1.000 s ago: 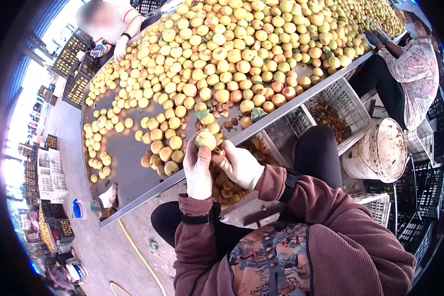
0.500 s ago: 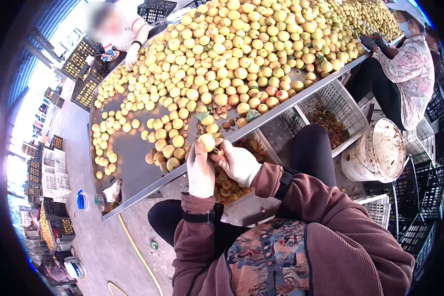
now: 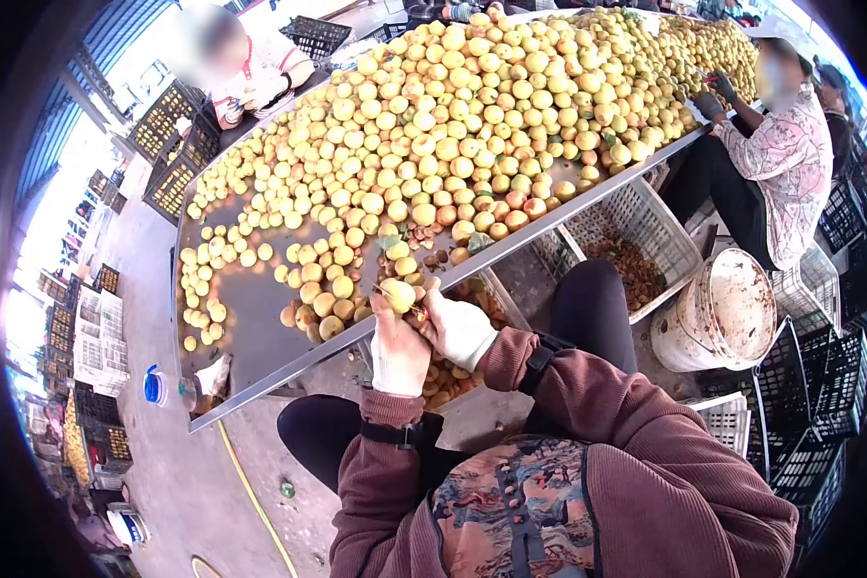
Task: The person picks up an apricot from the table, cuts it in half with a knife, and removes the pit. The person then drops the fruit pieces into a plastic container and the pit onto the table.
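Note:
My left hand [image 3: 400,352], in a whitish glove, grips a yellow apricot [image 3: 396,295] between thumb and fingers, just over the near metal edge of the table. Close against it, my right hand [image 3: 460,329], gloved as well, is closed with its fingertips at the fruit's right side. What the right fingers pinch is small and mostly hidden. Beyond both hands lies a big heap of apricots [image 3: 433,125] on the metal table [image 3: 260,332]. Beneath my hands, partly covered, a crate holds fruit pieces [image 3: 443,385].
A grid crate [image 3: 679,241] with brown scraps and a stained white bucket [image 3: 713,313] stand at my right. Black crates [image 3: 819,385] are stacked beyond. Co-workers sit at the far left [image 3: 255,72] and right [image 3: 775,154]. A yellow hose [image 3: 250,491] crosses the floor.
The view has shifted slightly. The apricot has turned a little in my left hand, and both hands stay together. The co-worker at the left has drawn their hands in from the heap.

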A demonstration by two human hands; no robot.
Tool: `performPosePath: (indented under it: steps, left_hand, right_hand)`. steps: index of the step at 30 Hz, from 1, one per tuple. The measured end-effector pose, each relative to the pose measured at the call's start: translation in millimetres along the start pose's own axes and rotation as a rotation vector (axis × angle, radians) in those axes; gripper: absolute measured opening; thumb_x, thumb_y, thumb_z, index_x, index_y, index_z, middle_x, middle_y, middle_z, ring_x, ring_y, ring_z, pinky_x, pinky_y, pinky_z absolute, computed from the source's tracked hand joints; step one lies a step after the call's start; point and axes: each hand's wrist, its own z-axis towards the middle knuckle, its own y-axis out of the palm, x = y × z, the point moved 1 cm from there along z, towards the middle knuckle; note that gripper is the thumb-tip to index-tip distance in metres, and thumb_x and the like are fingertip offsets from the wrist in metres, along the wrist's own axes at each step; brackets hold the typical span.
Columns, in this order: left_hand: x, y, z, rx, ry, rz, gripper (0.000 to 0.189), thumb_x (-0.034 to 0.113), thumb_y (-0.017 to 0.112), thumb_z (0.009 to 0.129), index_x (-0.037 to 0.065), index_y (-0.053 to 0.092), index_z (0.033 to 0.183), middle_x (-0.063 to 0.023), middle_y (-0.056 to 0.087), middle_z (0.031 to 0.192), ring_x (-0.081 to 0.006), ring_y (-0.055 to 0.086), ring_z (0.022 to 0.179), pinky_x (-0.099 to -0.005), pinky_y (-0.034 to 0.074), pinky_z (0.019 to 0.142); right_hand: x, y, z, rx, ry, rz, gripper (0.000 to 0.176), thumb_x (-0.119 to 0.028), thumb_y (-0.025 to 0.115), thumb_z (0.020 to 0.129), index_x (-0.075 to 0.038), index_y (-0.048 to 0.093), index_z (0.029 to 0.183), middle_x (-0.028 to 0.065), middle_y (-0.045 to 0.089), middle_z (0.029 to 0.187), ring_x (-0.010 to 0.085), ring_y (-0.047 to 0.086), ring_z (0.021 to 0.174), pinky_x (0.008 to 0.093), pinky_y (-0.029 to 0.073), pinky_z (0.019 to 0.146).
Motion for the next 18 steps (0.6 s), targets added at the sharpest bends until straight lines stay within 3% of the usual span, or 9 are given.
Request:
performPosePath:
  steps: [1, 3, 5, 6, 7, 8, 9, 13, 18]
  left_hand:
    - [4.7, 2.5, -2.1, 0.025, 0.045, 0.160, 0.039, 0.027, 0.051, 0.100, -0.003, 0.047, 0.124, -0.0115, 0.063, 0.108, -0.0212, 0.062, 0.096, -0.0332, 0.049, 0.087]
    - [-11.4, -19.0, 5.1, 0.013, -0.025, -0.106, 0.033, 0.012, 0.054, 0.096, -0.003, 0.045, 0.125, -0.0128, 0.064, 0.107, -0.0230, 0.063, 0.095, -0.0347, 0.050, 0.086]
    - [-12.8, -25.1, 8.8, -0.025, 0.057, -0.285, 0.032, 0.011, 0.053, 0.097, -0.003, 0.046, 0.124, -0.0138, 0.064, 0.109, -0.0226, 0.064, 0.098, -0.0328, 0.050, 0.086]
    - [-0.8, -22.3, 6.5, 0.021, 0.061, 0.200, 0.033, 0.019, 0.047, 0.101, -0.002, 0.047, 0.126, -0.0143, 0.064, 0.112, -0.0225, 0.064, 0.100, -0.0312, 0.050, 0.086]
    - [6.2, -14.9, 3.9, 0.127, -0.064, 0.150, 0.039, 0.028, 0.038, 0.104, -0.002, 0.048, 0.126, -0.0163, 0.064, 0.113, -0.0236, 0.064, 0.098, -0.0314, 0.050, 0.085]
    - [-4.0, -25.2, 3.8, 0.085, 0.075, 0.533, 0.040, 0.028, 0.039, 0.104, -0.003, 0.049, 0.127, -0.0176, 0.062, 0.115, -0.0255, 0.062, 0.102, -0.0339, 0.048, 0.090]
    - [-10.2, -28.8, 1.7, 0.035, 0.218, 0.916, 0.042, 0.029, 0.040, 0.104, -0.005, 0.049, 0.128, -0.0188, 0.060, 0.117, -0.0274, 0.060, 0.105, -0.0365, 0.047, 0.095]
    - [-10.9, -4.2, 4.5, 0.022, 0.215, 0.667, 0.047, 0.032, 0.039, 0.104, -0.002, 0.046, 0.135, -0.0194, 0.056, 0.129, -0.0271, 0.055, 0.119, -0.0344, 0.042, 0.100]
    - [-5.5, 4.7, 5.0, 0.068, 0.316, 0.729, 0.047, 0.033, 0.037, 0.104, -0.002, 0.048, 0.134, -0.0172, 0.059, 0.125, -0.0252, 0.057, 0.115, -0.0342, 0.044, 0.099]
  right_hand:
    - [4.2, 2.4, -1.8, -0.002, -0.005, 0.000, 0.052, -0.026, 0.059, 0.090, 0.006, 0.036, 0.123, 0.0177, 0.062, 0.074, 0.0375, 0.063, 0.065, 0.0425, 0.050, 0.055]
    - [4.2, -2.6, -2.5, -0.079, 0.030, 0.042, 0.056, -0.025, 0.060, 0.089, 0.006, 0.034, 0.128, 0.0171, 0.061, 0.074, 0.0376, 0.063, 0.067, 0.0429, 0.051, 0.056]
    - [-4.3, -14.9, -6.8, -0.068, 0.016, 0.055, 0.030, -0.028, 0.062, 0.091, -0.004, 0.050, 0.103, 0.0192, 0.060, 0.078, 0.0384, 0.062, 0.071, 0.0425, 0.049, 0.063]
    - [-14.1, -23.6, -2.6, 0.003, 0.084, 0.155, 0.027, -0.027, 0.061, 0.092, -0.003, 0.049, 0.096, 0.0173, 0.058, 0.076, 0.0355, 0.060, 0.068, 0.0403, 0.048, 0.063]
    - [-20.3, -31.8, 2.3, 0.076, 0.154, 0.250, 0.027, -0.027, 0.061, 0.093, -0.003, 0.048, 0.090, 0.0155, 0.055, 0.073, 0.0326, 0.058, 0.065, 0.0380, 0.047, 0.062]
    - [-22.5, -36.1, 9.9, 0.150, 0.203, 0.386, 0.025, -0.024, 0.059, 0.094, -0.002, 0.049, 0.088, 0.0125, 0.052, 0.072, 0.0259, 0.053, 0.064, 0.0344, 0.045, 0.063]
    - [-19.7, -34.5, 18.4, 0.229, 0.185, 0.446, 0.031, -0.030, 0.061, 0.091, -0.003, 0.048, 0.084, 0.0166, 0.051, 0.074, 0.0329, 0.053, 0.067, 0.0376, 0.045, 0.064]
    - [-19.1, -28.3, 31.3, 0.264, 0.263, 0.451, 0.034, -0.033, 0.061, 0.090, -0.002, 0.050, 0.082, 0.0182, 0.052, 0.074, 0.0347, 0.054, 0.069, 0.0395, 0.045, 0.065]
    - [-37.7, -24.7, 29.8, 0.252, 0.387, 0.527, 0.032, -0.033, 0.059, 0.092, -0.002, 0.051, 0.090, 0.0199, 0.059, 0.082, 0.0372, 0.060, 0.073, 0.0389, 0.048, 0.066]
